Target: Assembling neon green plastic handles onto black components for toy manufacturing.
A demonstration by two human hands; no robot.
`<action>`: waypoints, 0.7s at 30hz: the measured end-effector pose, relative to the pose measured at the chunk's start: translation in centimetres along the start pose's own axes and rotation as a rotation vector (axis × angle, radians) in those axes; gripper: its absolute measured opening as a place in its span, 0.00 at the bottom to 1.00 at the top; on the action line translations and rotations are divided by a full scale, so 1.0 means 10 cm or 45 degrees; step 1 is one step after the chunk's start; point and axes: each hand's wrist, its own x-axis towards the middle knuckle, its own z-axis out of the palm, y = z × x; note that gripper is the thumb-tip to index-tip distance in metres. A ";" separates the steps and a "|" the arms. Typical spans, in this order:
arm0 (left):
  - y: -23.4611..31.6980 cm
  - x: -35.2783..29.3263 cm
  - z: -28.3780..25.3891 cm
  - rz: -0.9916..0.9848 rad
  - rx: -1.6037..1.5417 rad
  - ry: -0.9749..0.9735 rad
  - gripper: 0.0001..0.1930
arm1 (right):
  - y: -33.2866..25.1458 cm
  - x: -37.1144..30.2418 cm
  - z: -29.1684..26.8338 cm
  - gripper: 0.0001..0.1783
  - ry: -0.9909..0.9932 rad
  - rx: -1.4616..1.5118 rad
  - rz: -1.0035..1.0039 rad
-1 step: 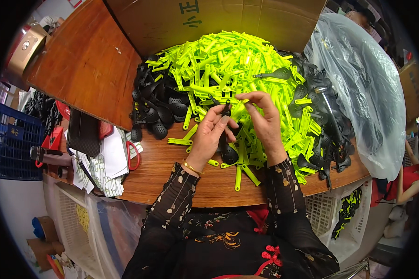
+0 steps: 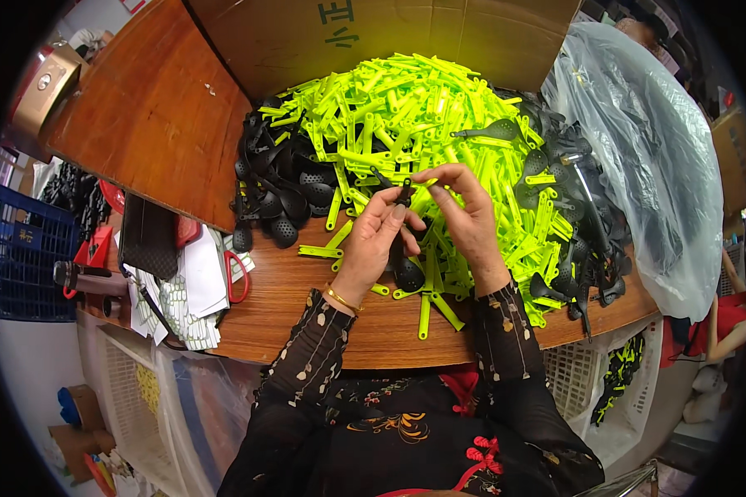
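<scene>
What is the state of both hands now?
Left hand: closed, holding a slim black plastic utensil.
Right hand: partly curled; whether it holds anything cannot be told.

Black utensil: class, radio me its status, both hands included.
Left hand holds black utensil. Right hand close by, grip unclear. Possible clutter: yellow-green strips heaped beyond.
</scene>
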 end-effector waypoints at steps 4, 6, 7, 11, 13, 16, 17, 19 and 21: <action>-0.01 -0.01 0.04 0.047 0.086 0.069 0.17 | -0.06 -0.02 0.02 0.18 -0.075 0.557 0.357; 0.02 0.00 0.07 0.121 0.177 0.111 0.16 | -0.14 0.00 -0.01 0.20 -0.054 0.658 0.464; 0.02 0.00 0.08 0.111 0.169 0.097 0.16 | -0.13 -0.01 0.00 0.20 -0.055 0.656 0.467; 0.04 0.00 0.09 0.070 0.079 0.089 0.16 | -0.08 -0.04 0.05 0.18 -0.035 0.789 0.518; 0.07 -0.01 0.04 0.022 0.000 0.047 0.16 | -0.04 -0.03 0.00 0.14 -0.076 0.925 0.518; 0.07 -0.01 0.07 0.101 0.081 0.076 0.17 | -0.02 -0.02 0.00 0.10 -0.010 0.858 0.522; 0.07 -0.02 0.08 0.167 0.172 0.104 0.18 | -0.02 -0.02 0.00 0.10 0.027 0.759 0.497; 0.03 -0.03 0.10 0.273 0.379 0.097 0.21 | -0.06 -0.03 0.04 0.11 0.057 0.714 0.486; 0.01 -0.03 0.11 0.276 0.416 0.106 0.22 | -0.09 -0.03 0.04 0.11 0.086 0.670 0.480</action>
